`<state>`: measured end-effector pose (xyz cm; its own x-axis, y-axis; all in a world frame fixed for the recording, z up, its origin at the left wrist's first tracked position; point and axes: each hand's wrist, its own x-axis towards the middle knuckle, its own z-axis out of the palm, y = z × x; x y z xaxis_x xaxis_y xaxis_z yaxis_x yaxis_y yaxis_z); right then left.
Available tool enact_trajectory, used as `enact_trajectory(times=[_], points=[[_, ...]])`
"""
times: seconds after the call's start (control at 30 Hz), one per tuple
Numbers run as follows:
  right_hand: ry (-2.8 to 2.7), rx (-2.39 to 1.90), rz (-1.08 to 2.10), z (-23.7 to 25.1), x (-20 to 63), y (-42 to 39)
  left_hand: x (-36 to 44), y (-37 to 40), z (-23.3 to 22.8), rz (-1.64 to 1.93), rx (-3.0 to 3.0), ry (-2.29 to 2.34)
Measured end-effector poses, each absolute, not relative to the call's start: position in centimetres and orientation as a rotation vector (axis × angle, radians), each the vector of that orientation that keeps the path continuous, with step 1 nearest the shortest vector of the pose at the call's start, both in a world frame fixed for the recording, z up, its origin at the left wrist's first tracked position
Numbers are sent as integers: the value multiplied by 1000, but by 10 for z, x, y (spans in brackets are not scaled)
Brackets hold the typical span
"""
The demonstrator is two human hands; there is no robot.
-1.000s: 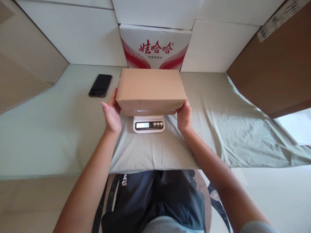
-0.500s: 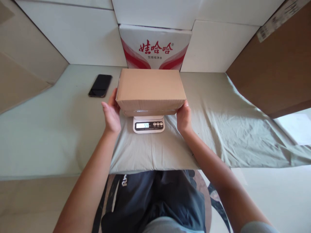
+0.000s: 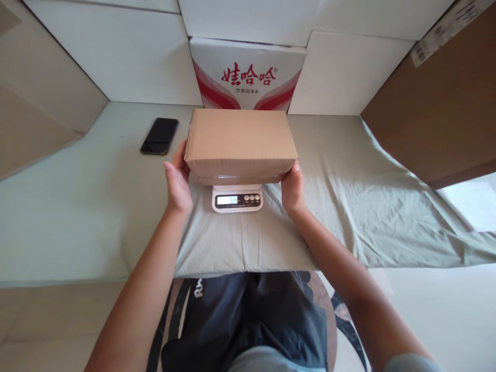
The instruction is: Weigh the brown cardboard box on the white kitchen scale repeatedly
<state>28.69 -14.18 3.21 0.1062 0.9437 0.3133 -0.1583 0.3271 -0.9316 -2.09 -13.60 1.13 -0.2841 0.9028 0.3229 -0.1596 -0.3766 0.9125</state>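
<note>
A plain brown cardboard box (image 3: 240, 137) sits on a small white digital scale (image 3: 237, 200) whose display reads 54. My left hand (image 3: 177, 183) presses flat against the box's left side. My right hand (image 3: 293, 187) is against its right side, fingers reaching under the edge. Together both hands grip the box between them. The scale stands on a grey-green cloth (image 3: 349, 206) spread over the table.
A black phone (image 3: 159, 136) lies face up to the left of the box. Behind the box stands a white carton with red print (image 3: 248, 72). A large brown carton (image 3: 437, 113) rises at the right, a tan panel (image 3: 34, 103) at the left.
</note>
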Motion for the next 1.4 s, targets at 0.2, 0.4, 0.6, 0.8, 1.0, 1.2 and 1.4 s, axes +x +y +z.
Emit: enact_trajectory(times=[0.2, 0.4, 0.6, 0.8, 1.0, 1.2, 1.4], points=[[-1158, -876, 1003, 32, 287, -145, -22, -135, 10, 1748, 1210, 1064], [-1161, -894, 1022, 32, 287, -144, -6, -139, 18, 1714, 1205, 1040], [-1175, -871, 998, 22, 288, -141, 4, -145, 21, 1744, 1165, 1058], [-1220, -847, 952, 11, 289, -137, 9, -148, 24, 1756, 1149, 1052], [-1230, -790, 955, 31, 280, -139, -4, -138, 38, 1746, 1213, 984], [-1198, -799, 897, 64, 276, -98, -12, -97, 69, 1753, 1302, 924], [-1172, -755, 875, 47, 265, -14, 0, -25, 62, 1767, 1142, 982]])
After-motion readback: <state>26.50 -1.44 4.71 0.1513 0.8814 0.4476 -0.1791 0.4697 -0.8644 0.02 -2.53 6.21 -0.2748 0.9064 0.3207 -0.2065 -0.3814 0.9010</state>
